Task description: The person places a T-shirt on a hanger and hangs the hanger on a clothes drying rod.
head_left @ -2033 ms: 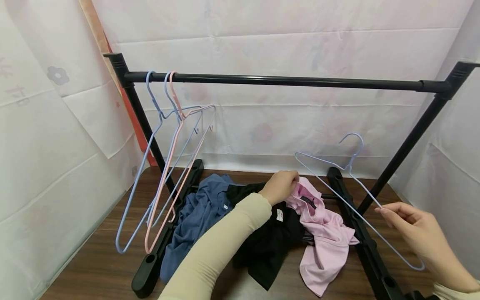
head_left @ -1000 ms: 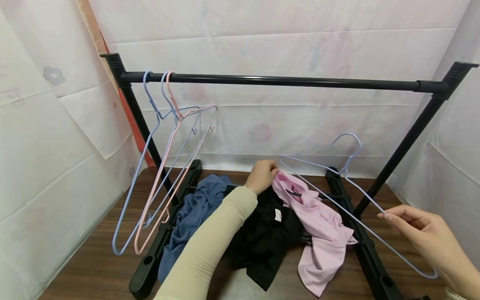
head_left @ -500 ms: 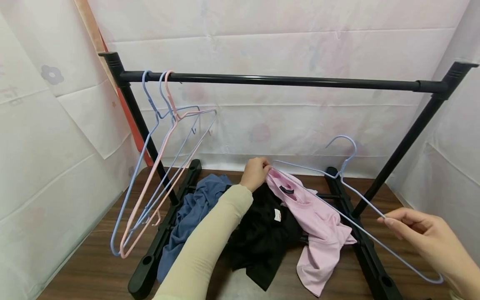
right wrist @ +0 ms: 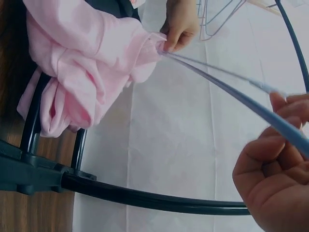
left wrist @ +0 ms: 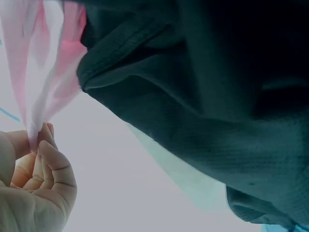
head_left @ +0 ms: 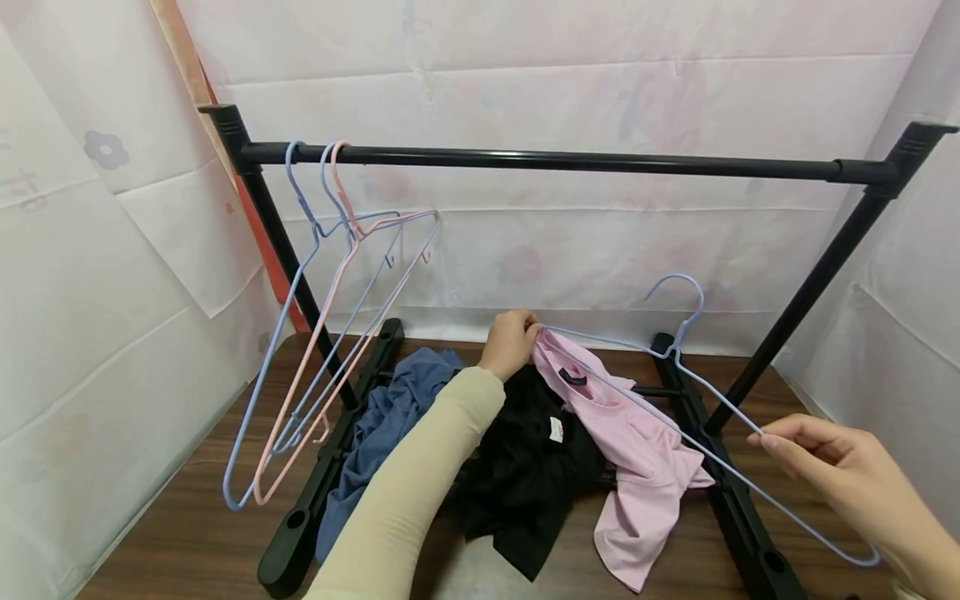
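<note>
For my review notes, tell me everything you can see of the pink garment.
The pink garment looks like soft, matte cloth, rumpled into folds, with a small dark patch, perhaps a label, near its raised end. It lies draped over the rack's lower bars, against the right side of the black garment. The left hand pinches its raised edge. The blue hanger reaches that edge; whether its tip is inside is unclear.

Two blue hangers and a pink hanger hang near the left end of a black rack on a brown surface, with a blue garment and a black garment crumpled below and pale flowered cloth behind.
</note>
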Demonstrator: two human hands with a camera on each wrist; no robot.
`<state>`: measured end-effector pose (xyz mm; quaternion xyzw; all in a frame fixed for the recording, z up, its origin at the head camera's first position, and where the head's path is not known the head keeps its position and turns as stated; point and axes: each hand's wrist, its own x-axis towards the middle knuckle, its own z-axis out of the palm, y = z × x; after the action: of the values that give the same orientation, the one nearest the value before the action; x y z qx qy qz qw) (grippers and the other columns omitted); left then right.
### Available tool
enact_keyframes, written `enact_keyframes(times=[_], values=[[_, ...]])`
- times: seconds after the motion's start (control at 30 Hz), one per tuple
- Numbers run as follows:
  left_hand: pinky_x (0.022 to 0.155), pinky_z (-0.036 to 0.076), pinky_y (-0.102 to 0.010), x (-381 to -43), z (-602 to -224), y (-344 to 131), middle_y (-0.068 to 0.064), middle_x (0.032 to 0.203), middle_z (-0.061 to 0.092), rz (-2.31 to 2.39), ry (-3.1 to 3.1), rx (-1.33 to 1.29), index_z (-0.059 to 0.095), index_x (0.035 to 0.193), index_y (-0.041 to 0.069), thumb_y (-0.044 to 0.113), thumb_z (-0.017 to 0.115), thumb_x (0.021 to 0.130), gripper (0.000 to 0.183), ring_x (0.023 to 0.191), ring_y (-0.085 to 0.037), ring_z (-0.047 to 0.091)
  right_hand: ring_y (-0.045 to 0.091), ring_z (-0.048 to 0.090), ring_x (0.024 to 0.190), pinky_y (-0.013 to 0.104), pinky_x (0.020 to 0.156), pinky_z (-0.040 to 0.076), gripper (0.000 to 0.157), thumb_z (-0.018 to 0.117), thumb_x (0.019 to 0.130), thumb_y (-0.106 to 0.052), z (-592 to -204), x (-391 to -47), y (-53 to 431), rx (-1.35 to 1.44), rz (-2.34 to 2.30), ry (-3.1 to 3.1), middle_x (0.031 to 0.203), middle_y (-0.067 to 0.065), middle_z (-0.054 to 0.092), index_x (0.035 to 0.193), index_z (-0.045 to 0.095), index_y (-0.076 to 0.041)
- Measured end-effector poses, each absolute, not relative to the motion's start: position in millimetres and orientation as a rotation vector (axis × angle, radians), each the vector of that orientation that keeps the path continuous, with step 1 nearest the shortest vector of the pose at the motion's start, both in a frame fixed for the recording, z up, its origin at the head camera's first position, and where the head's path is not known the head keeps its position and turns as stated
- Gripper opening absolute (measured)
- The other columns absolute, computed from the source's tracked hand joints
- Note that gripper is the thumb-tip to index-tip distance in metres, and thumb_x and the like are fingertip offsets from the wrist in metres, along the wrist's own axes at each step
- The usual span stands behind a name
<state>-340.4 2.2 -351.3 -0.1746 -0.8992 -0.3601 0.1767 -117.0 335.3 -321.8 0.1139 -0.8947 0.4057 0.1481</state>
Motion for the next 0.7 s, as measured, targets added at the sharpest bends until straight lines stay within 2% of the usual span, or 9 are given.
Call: enact_keyframes(times=[0.17,0.33,0.53,0.63,0.7], values=[[0.067,0.048,-0.027,-336.9,-347.1,1.8,-0.008,0.084,0.069,-1.032,-2.493,-0.544,0.068,0.089,0.006,0.013,0.060,0.098,0.014,0.072,-0.017,0.059,0.010,0.046,0.062,0.028,0.051,0.034,0.013,0.059,0.097,-0.005,-321.7,-119.8,333.8,0.313,1.189,-2.551,0.072,-0.013,0.052,0.099,0.071,-0.010],[0.068,0.048,-0.027,-333.9,-342.2,1.8,-0.007,0.087,0.069,-1.064,-2.469,-0.563,0.068,0.091,0.007,0.014,0.059,0.099,0.014,0.074,-0.016,0.059,0.009,0.045,0.060,0.027,0.050,0.033,0.013,0.059,0.096,-0.004,-320.7,-122.0,331.8,0.321,1.189,-2.522,0.070,-0.013,0.052,0.098,0.071,-0.009],[0.069,0.050,-0.026,-328.6,-334.9,2.7,-0.006,0.091,0.070,-1.076,-2.472,-0.579,0.070,0.096,0.008,0.017,0.058,0.099,0.015,0.076,-0.015,0.061,0.004,0.047,0.063,0.024,0.054,0.036,0.012,0.061,0.095,-0.002,-318.6,-124.0,325.9,0.344,1.168,-2.494,0.078,-0.018,0.065,0.096,0.071,-0.008],[0.070,0.051,-0.026,-325.7,-331.2,3.4,-0.006,0.093,0.070,-1.073,-2.474,-0.600,0.071,0.098,0.008,0.018,0.058,0.100,0.016,0.078,-0.015,0.062,0.006,0.045,0.060,0.025,0.051,0.035,0.011,0.062,0.095,-0.004,-317.1,-125.5,322.9,0.329,1.164,-2.500,0.077,-0.019,0.064,0.096,0.072,-0.009],[0.072,0.051,-0.027,-324.3,-329.0,4.2,-0.007,0.094,0.070,-1.061,-2.468,-0.617,0.071,0.099,0.008,0.018,0.057,0.100,0.017,0.080,-0.016,0.063,0.010,0.040,0.055,0.027,0.046,0.032,0.010,0.062,0.095,-0.006,-315.8,-126.7,321.1,0.314,1.164,-2.506,0.070,-0.018,0.056,0.096,0.072,-0.010]])
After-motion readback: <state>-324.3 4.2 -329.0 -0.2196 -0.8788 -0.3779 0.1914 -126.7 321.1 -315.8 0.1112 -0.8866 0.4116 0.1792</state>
